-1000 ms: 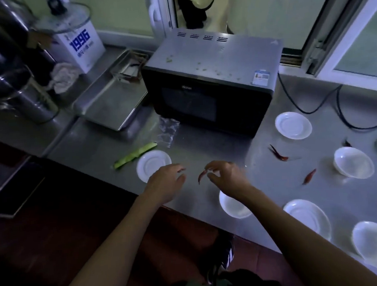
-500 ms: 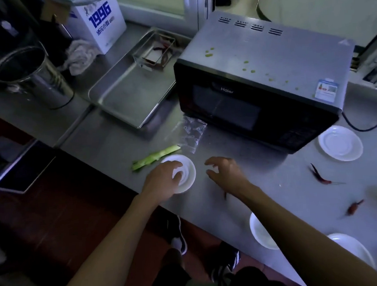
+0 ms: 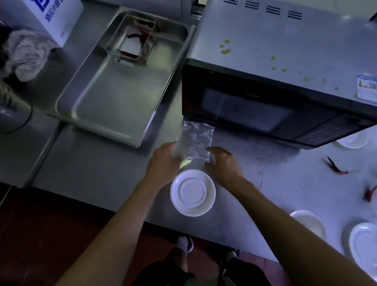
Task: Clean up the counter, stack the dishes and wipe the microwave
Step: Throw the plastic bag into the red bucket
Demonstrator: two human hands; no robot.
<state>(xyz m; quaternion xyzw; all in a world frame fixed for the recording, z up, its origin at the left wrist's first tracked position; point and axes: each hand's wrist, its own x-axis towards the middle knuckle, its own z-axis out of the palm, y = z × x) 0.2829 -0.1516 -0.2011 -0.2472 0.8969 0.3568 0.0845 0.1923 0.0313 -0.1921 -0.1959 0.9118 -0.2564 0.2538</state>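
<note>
Reaching left hand and right hand flank plastic bag, fingers loosely spread, grip unclear.

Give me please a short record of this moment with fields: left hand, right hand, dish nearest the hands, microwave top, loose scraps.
left hand: left hand grips the clear plastic bag and a green vegetable piece
right hand: right hand open, fingertips at the bag's right edge
nearest dish: upside-down white plate, at the counter's front edge
microwave top: microwave with yellow-green spots
loose scraps: red chili peppers
</note>
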